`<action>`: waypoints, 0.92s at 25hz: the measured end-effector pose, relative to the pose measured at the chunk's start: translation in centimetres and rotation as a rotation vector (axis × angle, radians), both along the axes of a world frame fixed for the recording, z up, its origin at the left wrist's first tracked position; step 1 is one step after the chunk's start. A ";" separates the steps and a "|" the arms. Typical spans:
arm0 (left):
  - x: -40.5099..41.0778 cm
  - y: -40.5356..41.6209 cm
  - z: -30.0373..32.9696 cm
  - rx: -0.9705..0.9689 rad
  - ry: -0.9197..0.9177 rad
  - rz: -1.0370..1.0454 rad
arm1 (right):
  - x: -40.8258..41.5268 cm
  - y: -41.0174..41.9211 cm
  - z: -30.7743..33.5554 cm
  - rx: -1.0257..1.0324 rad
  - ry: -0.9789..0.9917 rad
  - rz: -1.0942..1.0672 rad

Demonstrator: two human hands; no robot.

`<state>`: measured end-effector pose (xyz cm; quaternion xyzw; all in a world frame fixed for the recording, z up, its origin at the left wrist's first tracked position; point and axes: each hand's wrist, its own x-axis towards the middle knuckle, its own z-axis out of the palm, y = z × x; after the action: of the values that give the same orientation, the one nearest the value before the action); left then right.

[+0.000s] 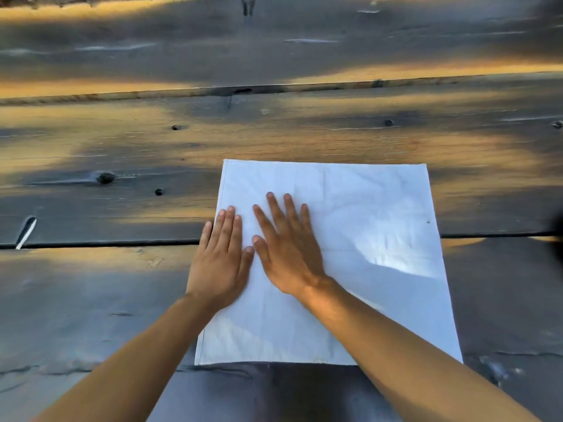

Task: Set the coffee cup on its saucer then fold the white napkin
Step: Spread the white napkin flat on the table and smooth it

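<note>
Both hands are down flat on the cloth, side by side. The left hand (221, 263) lies palm down with its fingers straight and together, sitting right on the napkin's left edge, the little finger just over onto the wood. The right hand (285, 252) is palm down beside it, fingers straight and slightly fanned, angled toward the left, its thumb tip touching or nearly touching the left thumb. Neither hand grips anything; they press flat. Bare forearms run in from the bottom corners, the right one crossing the napkin's near right part. The white napkin (365, 223) lies spread in one flat sheet, faint creases across it, a patch of sunlight on its right side. It rests on the weathered wooden bench (122, 141), planks running left to right, dark knots and dappled orange light on them.
</note>
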<state>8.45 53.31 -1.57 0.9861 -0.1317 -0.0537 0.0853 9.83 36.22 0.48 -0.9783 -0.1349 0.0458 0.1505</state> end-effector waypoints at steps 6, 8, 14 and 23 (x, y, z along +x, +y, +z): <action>-0.1 -0.2 0.0 0.053 0.027 0.035 | -1.9 -4.4 -2.3 -0.122 -0.001 -0.060; -0.4 -0.4 0.1 0.060 0.040 0.056 | -2.8 -10.0 -2.4 -0.173 -0.008 -0.160; -1.0 -0.9 0.5 0.044 0.046 0.092 | -4.0 -19.8 -1.2 -0.151 0.121 -0.494; -0.8 -1.1 0.7 0.086 0.061 0.093 | -1.9 1.5 -0.7 -0.016 -0.009 -0.084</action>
<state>7.61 52.25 -0.91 0.9919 -0.0807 -0.0852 0.0493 7.91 37.70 -0.20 -0.9845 -0.0940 0.0360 0.1439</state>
